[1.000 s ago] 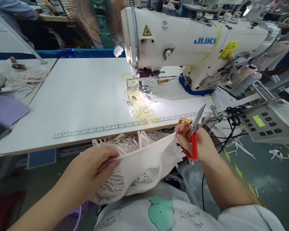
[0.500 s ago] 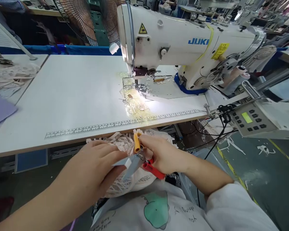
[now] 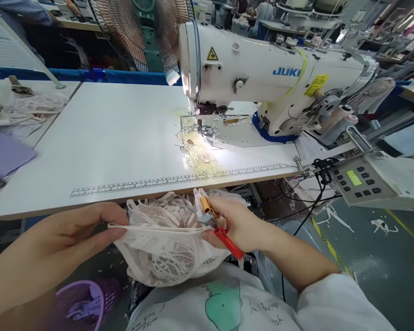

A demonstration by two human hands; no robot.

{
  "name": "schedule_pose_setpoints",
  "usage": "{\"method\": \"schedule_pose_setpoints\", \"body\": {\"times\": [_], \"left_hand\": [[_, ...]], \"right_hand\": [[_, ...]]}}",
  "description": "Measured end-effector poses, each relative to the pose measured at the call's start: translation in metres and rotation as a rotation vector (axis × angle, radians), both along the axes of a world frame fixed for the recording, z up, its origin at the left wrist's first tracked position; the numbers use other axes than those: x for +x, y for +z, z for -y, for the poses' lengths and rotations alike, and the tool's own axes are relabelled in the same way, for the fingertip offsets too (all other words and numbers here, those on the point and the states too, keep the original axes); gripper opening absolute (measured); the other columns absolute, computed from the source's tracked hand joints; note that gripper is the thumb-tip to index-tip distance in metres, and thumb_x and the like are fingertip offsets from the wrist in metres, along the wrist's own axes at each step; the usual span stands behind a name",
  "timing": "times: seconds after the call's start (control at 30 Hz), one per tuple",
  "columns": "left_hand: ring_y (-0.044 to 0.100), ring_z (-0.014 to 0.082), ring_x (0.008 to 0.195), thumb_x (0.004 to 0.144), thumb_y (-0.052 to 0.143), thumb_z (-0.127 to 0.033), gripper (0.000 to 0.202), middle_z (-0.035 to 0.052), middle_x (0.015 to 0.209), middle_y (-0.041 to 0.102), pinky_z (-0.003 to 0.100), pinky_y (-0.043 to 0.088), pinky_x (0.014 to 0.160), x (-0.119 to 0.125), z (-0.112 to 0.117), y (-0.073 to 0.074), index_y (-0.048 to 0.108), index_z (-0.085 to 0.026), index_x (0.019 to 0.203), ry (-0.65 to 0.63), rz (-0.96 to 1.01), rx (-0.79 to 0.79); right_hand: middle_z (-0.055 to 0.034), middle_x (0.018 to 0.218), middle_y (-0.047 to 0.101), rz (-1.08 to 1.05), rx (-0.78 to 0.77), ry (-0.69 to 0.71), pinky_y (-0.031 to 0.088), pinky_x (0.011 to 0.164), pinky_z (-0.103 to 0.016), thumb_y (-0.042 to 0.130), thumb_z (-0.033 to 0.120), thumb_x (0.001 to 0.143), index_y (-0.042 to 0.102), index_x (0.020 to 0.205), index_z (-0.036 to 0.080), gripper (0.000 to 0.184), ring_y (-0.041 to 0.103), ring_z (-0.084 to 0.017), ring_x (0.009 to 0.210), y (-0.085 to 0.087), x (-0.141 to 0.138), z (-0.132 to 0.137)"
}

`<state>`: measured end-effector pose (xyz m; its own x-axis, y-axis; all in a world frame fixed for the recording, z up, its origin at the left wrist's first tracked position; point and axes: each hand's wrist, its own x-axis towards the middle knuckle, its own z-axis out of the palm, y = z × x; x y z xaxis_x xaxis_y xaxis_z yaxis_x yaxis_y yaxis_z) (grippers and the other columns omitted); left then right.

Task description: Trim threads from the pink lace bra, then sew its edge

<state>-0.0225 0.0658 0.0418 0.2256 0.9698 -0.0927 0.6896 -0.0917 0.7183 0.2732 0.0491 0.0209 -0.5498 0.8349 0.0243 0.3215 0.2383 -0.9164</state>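
Observation:
A pale lace garment [image 3: 165, 250] lies in my lap below the table edge. My left hand [image 3: 79, 232] pinches its upper hem at the left end, fingers closed on the fabric. At the right end my right hand [image 3: 236, 225] grips a pair of thread snips with orange and red handles [image 3: 216, 225], its blades resting against the same hem. The hem is stretched taut between both hands. More lace pieces [image 3: 172, 204] are heaped just behind the garment.
A white JUKI sewing machine [image 3: 272, 87] stands on the white table [image 3: 100, 138], its needle area lit. A ruler strip [image 3: 179, 179] runs along the table's front edge. A control panel [image 3: 359, 179] hangs at the right. A purple basket [image 3: 81, 305] sits at lower left, a fan [image 3: 141, 27] behind.
My left hand has slid leftward along the hem, stretching it out. The snips have swung from pointing down-left to lying against the hem at the right end.

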Motion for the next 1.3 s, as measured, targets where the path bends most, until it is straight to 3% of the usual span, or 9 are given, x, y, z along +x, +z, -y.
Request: {"method": "schedule_pose_setpoints", "body": {"times": [0.13,0.27,0.47,0.6,0.83,0.97,1.07,1.17,1.3], "left_hand": [[0.063,0.0174,0.080,0.073,0.066,-0.043,0.022,0.0017,0.088,0.070,0.020,0.052,0.068,0.023,0.001,0.008,0.068,-0.022,0.079,-0.038,0.266,-0.150],[0.060,0.0137,0.066,0.075,0.064,-0.035,0.020,0.0006,0.076,0.064,0.018,0.049,0.056,0.053,0.011,0.003,0.064,-0.022,0.089,0.003,0.432,-0.025],[0.054,0.0096,0.063,0.087,0.053,-0.028,0.051,-0.0041,0.077,0.057,0.013,0.045,0.051,0.092,0.020,-0.027,0.038,-0.035,0.135,-0.115,0.460,0.344],[0.055,0.0097,0.061,0.091,0.047,-0.026,0.059,-0.0046,0.076,0.057,0.017,0.047,0.059,0.110,0.017,-0.032,0.022,-0.036,0.144,-0.220,0.326,0.491],[0.058,0.0096,0.060,0.092,0.042,-0.020,0.060,-0.0063,0.075,0.059,0.015,0.042,0.053,0.122,0.014,-0.029,0.019,-0.035,0.145,-0.265,0.263,0.547],[0.056,0.0104,0.058,0.090,0.045,-0.027,0.044,-0.0058,0.072,0.058,0.017,0.043,0.052,0.123,0.010,-0.031,0.039,-0.029,0.134,-0.200,0.377,0.422],[0.045,0.0099,0.046,0.086,0.049,-0.043,0.025,-0.0049,0.062,0.051,0.020,0.035,0.043,0.124,0.006,-0.031,0.060,-0.022,0.094,-0.169,0.454,0.105],[0.030,0.0085,0.042,0.082,0.048,-0.053,0.038,-0.0054,0.053,0.037,0.021,0.025,0.039,0.122,0.004,-0.028,0.054,-0.019,0.064,-0.193,0.528,-0.174],[0.028,0.0087,0.044,0.078,0.052,-0.051,0.040,-0.0047,0.052,0.034,0.023,0.021,0.042,0.117,0.000,-0.020,0.053,-0.018,0.056,-0.185,0.559,-0.216]], "right_hand": [[0.0002,0.076,0.050,-0.133,-0.242,0.023,0.040,0.059,-0.024,0.061,0.026,0.069,0.044,0.077,0.019,0.020,0.047,-0.013,0.068,-0.004,0.000,0.017],[0.0009,0.074,0.046,-0.203,-0.378,0.100,0.037,0.057,-0.024,0.063,0.023,0.069,0.042,0.075,0.019,0.022,0.043,-0.011,0.065,-0.014,0.008,0.029],[-0.0037,0.084,0.058,-0.247,-0.142,-0.039,0.043,0.071,-0.030,0.070,0.026,0.075,0.041,0.077,0.020,0.029,0.054,-0.015,0.077,-0.009,0.019,0.019],[-0.0041,0.085,0.060,-0.354,-0.023,-0.188,0.045,0.076,-0.032,0.071,0.029,0.076,0.044,0.079,0.020,0.029,0.057,-0.016,0.080,0.004,0.011,0.005],[-0.0009,0.076,0.058,-0.366,-0.010,-0.196,0.045,0.062,-0.027,0.073,0.028,0.074,0.048,0.078,0.020,0.027,0.052,-0.012,0.067,0.011,0.002,-0.009],[-0.0003,0.073,0.055,-0.377,0.032,-0.214,0.044,0.061,-0.027,0.073,0.030,0.074,0.045,0.076,0.020,0.029,0.051,-0.012,0.065,0.009,-0.002,-0.011],[-0.0002,0.073,0.054,-0.407,0.080,-0.256,0.046,0.062,-0.027,0.072,0.034,0.074,0.043,0.076,0.021,0.032,0.053,-0.013,0.068,0.005,-0.007,-0.010],[-0.0001,0.074,0.053,-0.412,0.095,-0.262,0.046,0.063,-0.027,0.073,0.035,0.074,0.042,0.076,0.021,0.034,0.053,-0.013,0.069,0.002,-0.009,-0.012],[-0.0003,0.075,0.052,-0.245,0.029,-0.139,0.043,0.063,-0.027,0.071,0.049,0.075,0.042,0.078,0.020,0.041,0.048,-0.012,0.066,0.004,0.004,-0.020]]}}
